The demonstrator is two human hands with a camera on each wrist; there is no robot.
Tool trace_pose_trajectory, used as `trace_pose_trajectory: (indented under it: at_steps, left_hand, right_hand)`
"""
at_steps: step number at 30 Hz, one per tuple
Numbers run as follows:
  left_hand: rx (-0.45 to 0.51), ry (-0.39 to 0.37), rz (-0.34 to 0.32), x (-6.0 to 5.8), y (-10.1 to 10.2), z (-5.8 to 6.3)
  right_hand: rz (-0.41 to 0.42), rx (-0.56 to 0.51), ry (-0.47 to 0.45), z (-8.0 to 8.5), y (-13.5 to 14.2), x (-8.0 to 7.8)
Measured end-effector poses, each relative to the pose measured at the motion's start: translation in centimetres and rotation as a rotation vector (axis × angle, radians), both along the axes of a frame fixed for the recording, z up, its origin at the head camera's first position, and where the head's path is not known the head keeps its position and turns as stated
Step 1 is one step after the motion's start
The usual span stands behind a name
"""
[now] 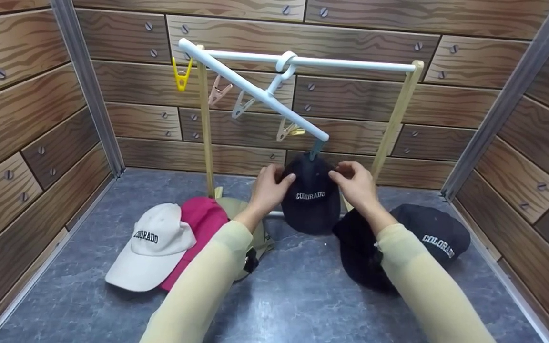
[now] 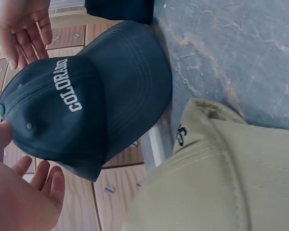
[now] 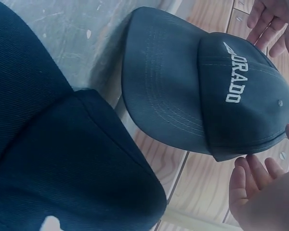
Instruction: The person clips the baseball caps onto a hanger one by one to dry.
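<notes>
A dark baseball cap (image 1: 310,209) with white COLORADO lettering hangs from a dark teal clothespin (image 1: 316,148) at the low end of a tilted white hanger (image 1: 236,78). To the cap's left is my left hand (image 1: 269,188), its thumb by the crown; in the left wrist view its fingers (image 2: 53,187) are loosely bent beside the cap (image 2: 53,110). My right hand (image 1: 359,186) is at the other side. The right wrist view shows its fingertips (image 3: 253,168) at the edge of the cap (image 3: 241,115). Neither hand grips the cap.
The hanger hooks over a rack's white bar (image 1: 350,63) on wooden posts (image 1: 398,116). Other clothespins, including a yellow one (image 1: 182,76), hang along it. White (image 1: 155,247), magenta (image 1: 203,216) and olive (image 1: 231,207) caps lie left; dark caps (image 1: 427,224) lie right. Wood-patterned walls surround the grey surface.
</notes>
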State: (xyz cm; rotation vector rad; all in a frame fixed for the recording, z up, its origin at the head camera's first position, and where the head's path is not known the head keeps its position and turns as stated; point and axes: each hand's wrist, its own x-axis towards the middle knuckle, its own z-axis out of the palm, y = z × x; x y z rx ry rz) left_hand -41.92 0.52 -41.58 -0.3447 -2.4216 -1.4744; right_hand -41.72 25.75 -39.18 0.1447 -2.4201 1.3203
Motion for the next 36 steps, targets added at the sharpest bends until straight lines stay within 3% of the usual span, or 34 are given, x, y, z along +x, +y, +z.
trace_pose_trajectory:
  at_steps: [9, 19, 30, 36]
  left_hand:
    - [-0.043, -0.005, 0.026, 0.6, 0.4, -0.9]
    - [-0.080, 0.052, 0.034, 1.2, 1.1, -1.7]
    - [-0.103, 0.082, -0.025, 2.3, 2.4, -2.3]
    - [-0.123, 0.054, -0.053, 2.8, 3.0, -2.7]
  right_hand:
    - [0.013, 0.081, -0.035, -1.0, 0.7, 0.6]
    - [0.003, 0.116, -0.029, -2.0, 1.4, 1.2]
    - [-0.013, 0.131, -0.048, -2.5, 2.7, 2.0]
    - [-0.011, 0.177, -0.023, -2.7, 3.1, 2.8]
